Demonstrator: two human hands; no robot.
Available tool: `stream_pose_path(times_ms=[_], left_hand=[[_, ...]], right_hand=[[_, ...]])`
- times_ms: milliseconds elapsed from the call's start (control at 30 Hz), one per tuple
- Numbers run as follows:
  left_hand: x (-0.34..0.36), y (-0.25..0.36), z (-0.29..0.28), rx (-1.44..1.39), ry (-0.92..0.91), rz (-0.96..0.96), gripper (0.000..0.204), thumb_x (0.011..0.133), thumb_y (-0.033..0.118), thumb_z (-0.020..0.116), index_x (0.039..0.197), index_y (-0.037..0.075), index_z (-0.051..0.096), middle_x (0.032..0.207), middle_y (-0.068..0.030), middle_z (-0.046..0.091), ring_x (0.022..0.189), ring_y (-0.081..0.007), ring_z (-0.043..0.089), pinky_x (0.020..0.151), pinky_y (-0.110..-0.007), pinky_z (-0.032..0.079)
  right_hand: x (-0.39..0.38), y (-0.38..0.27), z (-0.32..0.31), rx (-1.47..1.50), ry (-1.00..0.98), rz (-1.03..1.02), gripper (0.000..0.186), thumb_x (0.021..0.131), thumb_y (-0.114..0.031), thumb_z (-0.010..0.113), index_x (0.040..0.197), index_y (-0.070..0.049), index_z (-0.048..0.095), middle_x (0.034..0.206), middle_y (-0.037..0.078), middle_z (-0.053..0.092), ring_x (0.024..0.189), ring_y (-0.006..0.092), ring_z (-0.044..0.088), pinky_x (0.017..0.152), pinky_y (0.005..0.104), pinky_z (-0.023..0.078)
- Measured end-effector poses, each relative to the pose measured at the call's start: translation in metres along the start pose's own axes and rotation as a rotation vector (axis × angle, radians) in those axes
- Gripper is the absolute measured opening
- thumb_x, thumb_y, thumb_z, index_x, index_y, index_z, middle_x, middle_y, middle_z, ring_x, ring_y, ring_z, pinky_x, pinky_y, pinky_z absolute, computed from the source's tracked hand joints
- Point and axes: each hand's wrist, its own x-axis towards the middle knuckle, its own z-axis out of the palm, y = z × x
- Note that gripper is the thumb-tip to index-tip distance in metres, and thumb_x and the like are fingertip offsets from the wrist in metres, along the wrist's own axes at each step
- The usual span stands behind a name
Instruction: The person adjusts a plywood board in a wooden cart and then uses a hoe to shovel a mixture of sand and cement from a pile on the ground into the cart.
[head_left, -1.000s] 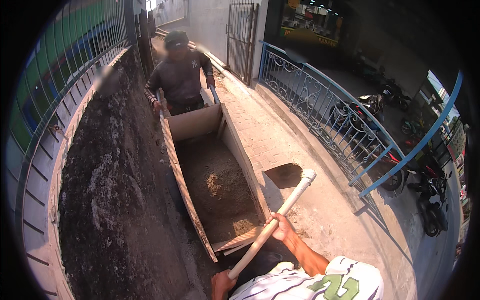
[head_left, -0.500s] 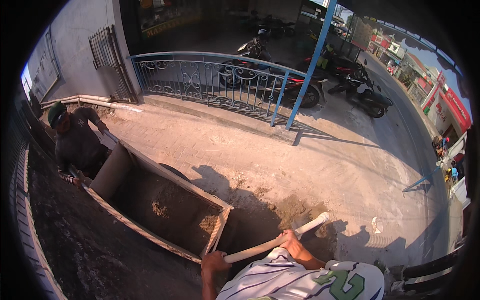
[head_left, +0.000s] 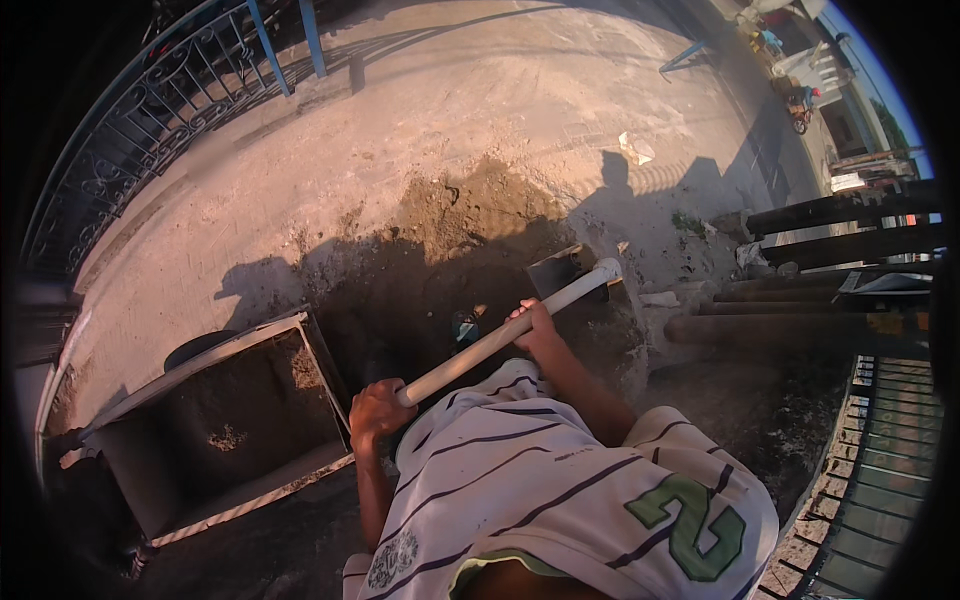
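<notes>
The view has swung right, the box [head_left: 215, 430] now at lower left. Left hand [head_left: 377, 413] and right hand [head_left: 533, 325] both grip the shovel [head_left: 510, 330], its blade in the dirt pile [head_left: 480, 225].

Little of this kind shows. A crumpled pale wrapper or scrap of bag [head_left: 636, 148] lies on the sandy ground, well apart from the dug earth, off-white with folded edges. At the right rim, a flat light-coloured sheet or board [head_left: 885, 283] rests on the stacked dark beams; whether it is a sign or a package cannot be told. Far off at the upper right, a whitish banner-like panel [head_left: 852, 182] hangs by the street, too small to make out. No screens are in view.
</notes>
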Motion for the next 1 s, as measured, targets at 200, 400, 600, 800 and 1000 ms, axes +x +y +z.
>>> stream_pose_path(times_ms=[200, 400, 600, 800, 1000], left_hand=[[0.022, -0.033, -0.001, 0.001, -0.141, 0.096, 0.033, 0.065, 0.031, 0.074, 0.092, 0.011, 0.070, 0.088, -0.0139, 0.071, 0.086, -0.0321, 0.068, 0.078, -0.043, 0.052], [0.053, -0.057, -0.016, 0.074, -0.254, 0.205, 0.034, 0.066, 0.033, 0.075, 0.092, 0.012, 0.071, 0.089, -0.0141, 0.070, 0.087, -0.0331, 0.067, 0.078, -0.044, 0.052], [0.079, 0.005, 0.007, -0.005, -0.301, 0.300, 0.030, 0.070, 0.033, 0.073, 0.090, 0.011, 0.068, 0.084, -0.0145, 0.069, 0.082, -0.0350, 0.067, 0.074, -0.045, 0.052], [0.140, 0.129, 0.110, -0.147, -0.443, 0.455, 0.031, 0.080, 0.032, 0.071, 0.098, 0.009, 0.060, 0.081, -0.0184, 0.067, 0.079, -0.0388, 0.066, 0.070, -0.048, 0.051], [0.247, 0.310, 0.241, -0.359, -0.313, 0.501, 0.029, 0.083, 0.026, 0.068, 0.101, 0.006, 0.056, 0.080, -0.0215, 0.066, 0.078, -0.0423, 0.065, 0.068, -0.049, 0.050]], right_hand=[[-0.021, 0.026, -0.040, 0.096, 0.149, -0.031, 0.014, 0.079, -0.010, 0.059, 0.072, -0.013, 0.047, 0.063, 0.002, 0.046, 0.056, 0.0213, 0.048, 0.069, 0.0425, 0.046], [-0.044, 0.045, -0.050, 0.198, 0.109, -0.079, 0.015, 0.080, -0.009, 0.058, 0.069, -0.011, 0.048, 0.059, 0.002, 0.046, 0.056, 0.0205, 0.049, 0.070, 0.0407, 0.047], [-0.051, -0.027, -0.043, 0.179, 0.089, -0.215, 0.016, 0.082, -0.010, 0.059, 0.070, -0.011, 0.049, 0.062, 0.001, 0.048, 0.056, 0.0186, 0.050, 0.067, 0.0409, 0.048], [-0.012, -0.194, -0.054, 0.054, 0.060, -0.366, 0.012, 0.084, -0.011, 0.060, 0.078, -0.012, 0.049, 0.065, 0.000, 0.048, 0.058, 0.0156, 0.051, 0.060, 0.0381, 0.049], [0.051, -0.385, -0.053, -0.132, -0.033, -0.784, 0.018, 0.087, -0.011, 0.062, 0.098, -0.004, 0.050, 0.077, 0.005, 0.051, 0.061, 0.0148, 0.054, 0.056, 0.0321, 0.052]])
